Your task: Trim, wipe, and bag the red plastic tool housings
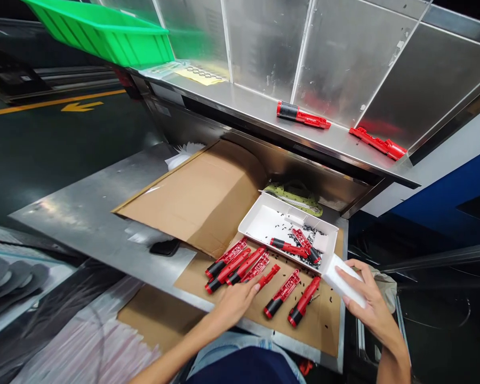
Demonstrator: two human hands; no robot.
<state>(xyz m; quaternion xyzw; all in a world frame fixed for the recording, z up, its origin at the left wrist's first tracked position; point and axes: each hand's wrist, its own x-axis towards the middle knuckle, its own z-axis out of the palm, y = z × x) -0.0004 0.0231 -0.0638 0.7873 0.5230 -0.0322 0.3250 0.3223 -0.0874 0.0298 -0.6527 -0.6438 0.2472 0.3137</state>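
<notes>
My left hand (240,298) is at the front of the brown cardboard sheet, its fingers closed around the lower end of a red plastic housing part (269,276). The hand hides part of that piece. On the right, my right hand (366,293) grips a plain white block (346,280) between thumb and fingers, close to the corner of a white tray (250,226). Small black pieces lie scattered in the tray, along with red and black housings (290,247). Beside my left hand several more red and black housings (228,269) lie in a row, and two others (282,293) sit apart toward the right.
A large brown cardboard piece (192,197) leans across the metal table (92,202). Behind, a metal shelf (252,104) carries two red housings (378,143), a yellow paper (200,75) and a green bin (104,32). A yellow-green item (294,200) lies behind the tray.
</notes>
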